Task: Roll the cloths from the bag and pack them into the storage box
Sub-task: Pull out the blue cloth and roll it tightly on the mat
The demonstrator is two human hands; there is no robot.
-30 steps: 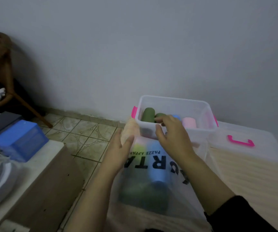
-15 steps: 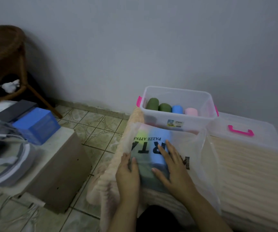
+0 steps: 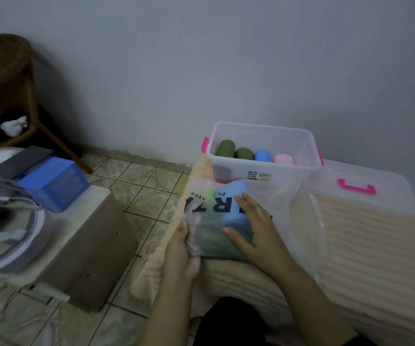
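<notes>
Both our hands have dropped from the storage box [image 3: 264, 168] onto the plastic bag [image 3: 226, 221], left hand [image 3: 180, 253] pinching its edge, right hand [image 3: 251, 226] flat, ready for another cloth.

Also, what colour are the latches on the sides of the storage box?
Bright pink: one latch shows clearly on the storage box in the head view.

Both hands left the storage box [image 3: 264, 148] and now press the bag [image 3: 216, 221].
</notes>
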